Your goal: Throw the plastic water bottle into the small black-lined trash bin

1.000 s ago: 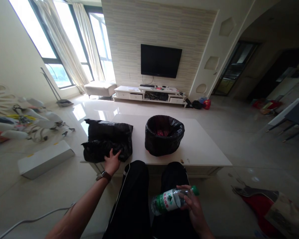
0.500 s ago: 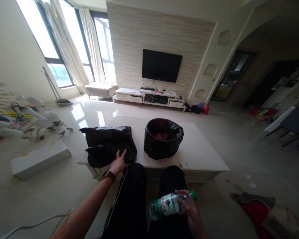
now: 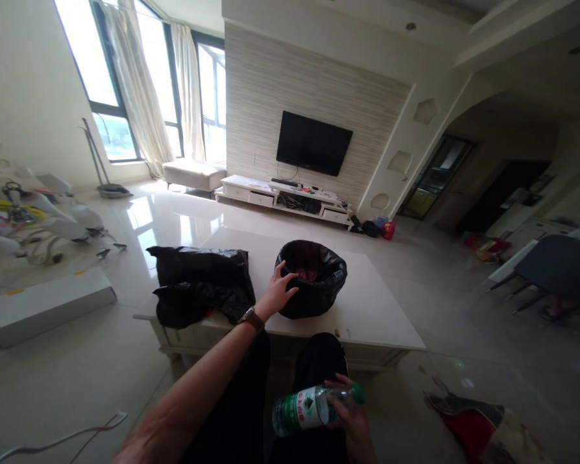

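A round trash bin [image 3: 316, 301] lined with a black bag stands on the low white table [image 3: 367, 303]; something reddish shows inside it. My left hand [image 3: 275, 293], its fingers apart, is at the bin's near left rim; whether it touches the liner I cannot tell. To the left lies a spread black plastic bag [image 3: 198, 274] with crumpled folds at the table's front edge. Low in front of me, my right hand [image 3: 352, 415] is wrapped round a clear plastic bottle [image 3: 304, 410] with a green cap and a green-white label. The bottle lies nearly level above my lap.
A long white box [image 3: 53, 309] rests on the floor at left. Beyond the table are a TV cabinet [image 3: 251, 192] and a bench [image 3: 193, 174]. On the floor at right is a red and dark bag [image 3: 468, 419]. A grey chair [image 3: 546, 264] stands farther right.
My left hand has left the spread black bag and moved right to the bin's rim. The bottle remains in my right hand. The view has shifted slightly.
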{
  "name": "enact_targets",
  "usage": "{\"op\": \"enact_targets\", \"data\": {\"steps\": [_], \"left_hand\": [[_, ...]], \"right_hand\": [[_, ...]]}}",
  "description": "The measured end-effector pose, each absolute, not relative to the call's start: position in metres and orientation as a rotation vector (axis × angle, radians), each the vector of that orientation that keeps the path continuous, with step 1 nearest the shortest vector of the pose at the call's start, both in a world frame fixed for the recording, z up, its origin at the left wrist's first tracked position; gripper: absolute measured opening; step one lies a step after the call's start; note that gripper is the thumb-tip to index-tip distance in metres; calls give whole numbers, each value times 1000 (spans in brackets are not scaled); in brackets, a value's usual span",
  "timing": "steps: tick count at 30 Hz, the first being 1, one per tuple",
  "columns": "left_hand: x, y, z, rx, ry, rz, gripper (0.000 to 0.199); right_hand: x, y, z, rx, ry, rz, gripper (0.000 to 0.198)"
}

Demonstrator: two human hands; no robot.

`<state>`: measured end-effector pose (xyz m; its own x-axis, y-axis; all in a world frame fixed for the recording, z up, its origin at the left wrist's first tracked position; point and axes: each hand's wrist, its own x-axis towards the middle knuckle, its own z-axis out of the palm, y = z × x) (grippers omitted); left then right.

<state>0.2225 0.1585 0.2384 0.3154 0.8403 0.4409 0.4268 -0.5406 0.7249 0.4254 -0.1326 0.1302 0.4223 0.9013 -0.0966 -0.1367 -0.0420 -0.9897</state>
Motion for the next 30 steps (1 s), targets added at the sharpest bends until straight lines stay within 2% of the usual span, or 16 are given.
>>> {"op": "enact_targets", "data": {"steps": [2, 4, 8, 9, 11, 15, 17, 20, 26, 30], "left_hand": [[227, 155, 235, 2117, 1112, 1162, 24], [226, 151, 232, 2152, 1092, 1192, 22], [223, 154, 232, 2187, 1143, 1187, 57], [224, 157, 233, 2183, 1172, 1172, 60], [228, 163, 235, 2170, 1207, 1138, 53], [227, 157, 233, 2172, 1144, 1123, 20], [219, 138, 227, 2189, 1112, 1145, 17], [202, 95, 212, 2175, 1127, 1252, 22], [175, 8, 177, 2163, 1185, 1259, 26], [169, -28, 158, 2182, 1209, 1235, 35]], "right_hand": [[424, -135, 135, -1329, -772, 944, 67], [423, -136, 143, -1316, -805, 889, 64], [427, -133, 177, -1343, -948, 779, 56], [429, -130, 189, -1358, -992, 750, 54], [433, -126, 214, -1390, -1069, 686, 51], [437, -125, 260, -1381, -1205, 549, 51], [435, -133, 276, -1309, -1209, 471, 50], [432, -144, 293, -1196, -1159, 382, 47], [415, -109, 310, -1258, -1237, 524, 56], [391, -51, 289, -1233, -1512, 685, 51]]}}
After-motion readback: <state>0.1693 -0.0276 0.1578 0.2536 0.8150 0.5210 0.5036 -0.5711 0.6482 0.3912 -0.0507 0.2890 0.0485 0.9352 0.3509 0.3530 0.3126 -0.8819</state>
